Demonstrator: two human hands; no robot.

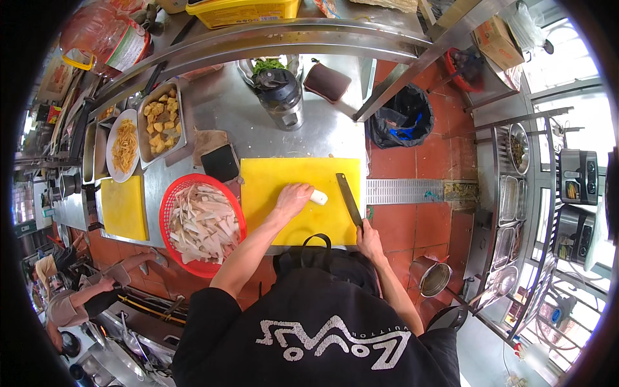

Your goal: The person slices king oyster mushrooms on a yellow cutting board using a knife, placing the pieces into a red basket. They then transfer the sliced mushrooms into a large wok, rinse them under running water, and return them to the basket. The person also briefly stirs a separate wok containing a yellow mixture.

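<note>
On the yellow cutting board (pixel 300 169) my left hand (pixel 293 199) is closed over a white, rod-shaped vegetable piece (pixel 318 197), whose end sticks out to the right of my fingers. My right hand (pixel 369 239) grips the handle of a cleaver (pixel 349 199) at the board's right edge. The blade is seen nearly edge-on, pointing away from me, apart from the white piece. A red plastic basket (pixel 167 242) of pale cut strips (pixel 205 222) stands left of the board.
Behind the board are a dark blender-like bottle (pixel 280 99) and a brown pouch (pixel 327 82). Beyond the basket sit a black flat object (pixel 220 163), a metal tray (pixel 183 140) of fried cubes and a plate (pixel 112 169) of yellow strips. A steel shelf rail (pixel 290 41) crosses overhead. Another person (pixel 82 300) works at left.
</note>
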